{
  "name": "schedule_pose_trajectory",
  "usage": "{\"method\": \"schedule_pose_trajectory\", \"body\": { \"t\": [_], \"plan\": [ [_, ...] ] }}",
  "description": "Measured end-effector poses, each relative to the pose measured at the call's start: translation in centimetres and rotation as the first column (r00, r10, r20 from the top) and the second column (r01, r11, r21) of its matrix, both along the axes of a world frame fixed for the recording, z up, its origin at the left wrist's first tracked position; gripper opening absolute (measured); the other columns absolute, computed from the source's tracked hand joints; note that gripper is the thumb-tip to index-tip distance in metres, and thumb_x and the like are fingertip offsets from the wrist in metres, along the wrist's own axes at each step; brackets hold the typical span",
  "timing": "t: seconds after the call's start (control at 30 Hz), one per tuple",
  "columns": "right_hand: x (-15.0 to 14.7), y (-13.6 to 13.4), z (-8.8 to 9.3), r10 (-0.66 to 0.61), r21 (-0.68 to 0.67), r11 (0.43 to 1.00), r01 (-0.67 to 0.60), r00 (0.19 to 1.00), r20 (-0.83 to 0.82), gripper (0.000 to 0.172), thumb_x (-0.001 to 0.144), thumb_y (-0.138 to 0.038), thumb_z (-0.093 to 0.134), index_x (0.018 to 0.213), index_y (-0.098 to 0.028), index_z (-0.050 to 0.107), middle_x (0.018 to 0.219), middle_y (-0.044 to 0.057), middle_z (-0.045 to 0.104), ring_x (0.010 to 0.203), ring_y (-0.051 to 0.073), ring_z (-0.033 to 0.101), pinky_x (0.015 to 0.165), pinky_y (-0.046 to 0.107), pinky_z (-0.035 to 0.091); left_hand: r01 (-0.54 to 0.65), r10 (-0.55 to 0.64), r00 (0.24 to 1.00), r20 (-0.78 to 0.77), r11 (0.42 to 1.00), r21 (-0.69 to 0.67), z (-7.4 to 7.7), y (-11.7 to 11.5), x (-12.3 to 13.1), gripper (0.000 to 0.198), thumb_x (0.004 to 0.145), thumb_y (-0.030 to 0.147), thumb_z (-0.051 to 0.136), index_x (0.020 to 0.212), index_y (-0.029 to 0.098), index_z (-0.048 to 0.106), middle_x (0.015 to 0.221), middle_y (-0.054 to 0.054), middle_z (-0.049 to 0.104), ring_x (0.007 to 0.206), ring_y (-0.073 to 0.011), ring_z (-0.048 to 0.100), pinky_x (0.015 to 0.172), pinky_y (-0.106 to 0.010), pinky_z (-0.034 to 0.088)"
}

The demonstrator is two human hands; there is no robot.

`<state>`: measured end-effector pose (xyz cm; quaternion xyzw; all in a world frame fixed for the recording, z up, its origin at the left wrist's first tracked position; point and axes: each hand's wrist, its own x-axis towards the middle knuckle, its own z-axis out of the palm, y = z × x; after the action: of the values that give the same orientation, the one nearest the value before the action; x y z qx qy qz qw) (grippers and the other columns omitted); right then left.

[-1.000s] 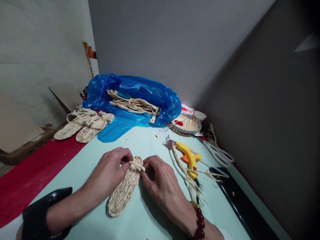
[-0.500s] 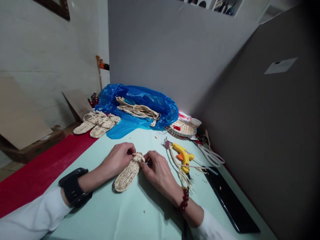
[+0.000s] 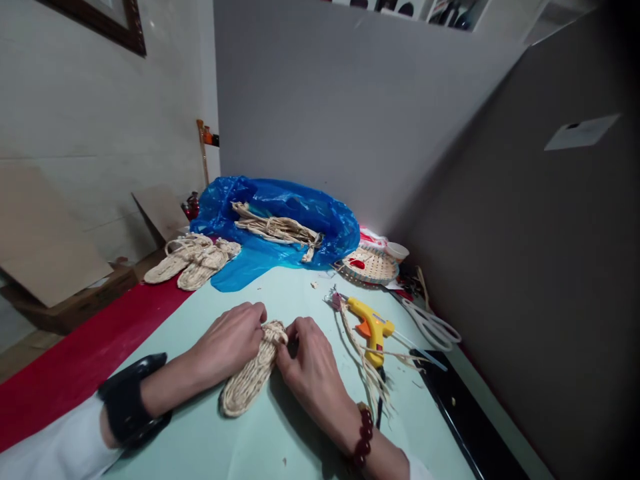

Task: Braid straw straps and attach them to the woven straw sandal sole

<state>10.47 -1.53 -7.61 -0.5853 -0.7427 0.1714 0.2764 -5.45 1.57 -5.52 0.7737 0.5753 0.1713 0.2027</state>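
A small woven straw sandal (image 3: 249,380) lies on the pale green table cover, its sole pointing toward me. My left hand (image 3: 234,335) pinches the left edge of its braided strap near the far end. On the opposite side, my right hand (image 3: 310,353) grips the strap's right edge between thumb and fingers. The undersides of both hands' fingers are partly hidden. To the right of my hands are a yellow glue gun (image 3: 371,327) with a glue stick in its back and a bunch of loose straw strands (image 3: 367,367).
A finished-looking pair of straw sandals (image 3: 203,260) sits at the back left. Behind are a blue plastic bag (image 3: 330,213) with a straw bundle (image 3: 277,229), a round woven basket (image 3: 377,267), white-handled scissors (image 3: 433,323) and a black flat board (image 3: 475,417) at right.
The whole view has tilted slightly upward, so things sit lower in the picture. Both hands keep their hold on the sandal's strap, with only small finger shifts.
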Motion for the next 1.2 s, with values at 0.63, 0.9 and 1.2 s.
{"method": "schedule_pose_trajectory", "body": {
  "t": [0.63, 0.9, 1.2],
  "plan": [
    [1.4, 0.0, 0.7, -0.046, -0.087, 0.996, 0.005, 0.880, -0.473, 0.014, 0.081, -0.007, 0.049, 0.085, -0.019, 0.052, 0.089, 0.001, 0.055, 0.086, 0.017, 0.056, 0.076, 0.031, 0.043, 0.104, 0.057, 0.899, 0.433, 0.935, -0.339, -0.3, 0.3, 0.7, 0.016, 0.087, 0.021, 0.043, 0.102, 0.027, 0.045, 0.090, 0.001, 0.061, 0.084, -0.0182, 0.063, 0.075, -0.031, 0.049],
    [2.0, 1.2, 0.7, -0.109, -0.088, 0.993, 0.072, 0.827, -0.552, 0.005, 0.089, -0.018, 0.050, 0.086, -0.020, 0.053, 0.092, 0.002, 0.058, 0.084, 0.016, 0.057, 0.075, 0.029, 0.046, 0.044, 0.282, 0.683, 0.674, 0.905, -0.423, -0.3, 2.1, 2.3, 0.026, 0.077, 0.028, 0.060, 0.101, 0.025, 0.051, 0.104, -0.004, 0.064, 0.099, -0.0189, 0.066, 0.081, -0.023, 0.057],
    [2.1, 1.8, 0.4, -0.147, -0.114, 0.988, 0.102, 0.842, -0.520, 0.005, 0.088, -0.016, 0.052, 0.086, -0.020, 0.054, 0.093, 0.002, 0.062, 0.081, 0.014, 0.061, 0.069, 0.025, 0.047, -0.039, 0.380, 0.600, 0.704, 0.893, -0.449, -1.0, 2.4, 3.2, 0.032, 0.072, 0.031, 0.065, 0.102, 0.025, 0.056, 0.092, -0.001, 0.069, 0.096, -0.0203, 0.069, 0.069, -0.019, 0.056]
  ]
}}
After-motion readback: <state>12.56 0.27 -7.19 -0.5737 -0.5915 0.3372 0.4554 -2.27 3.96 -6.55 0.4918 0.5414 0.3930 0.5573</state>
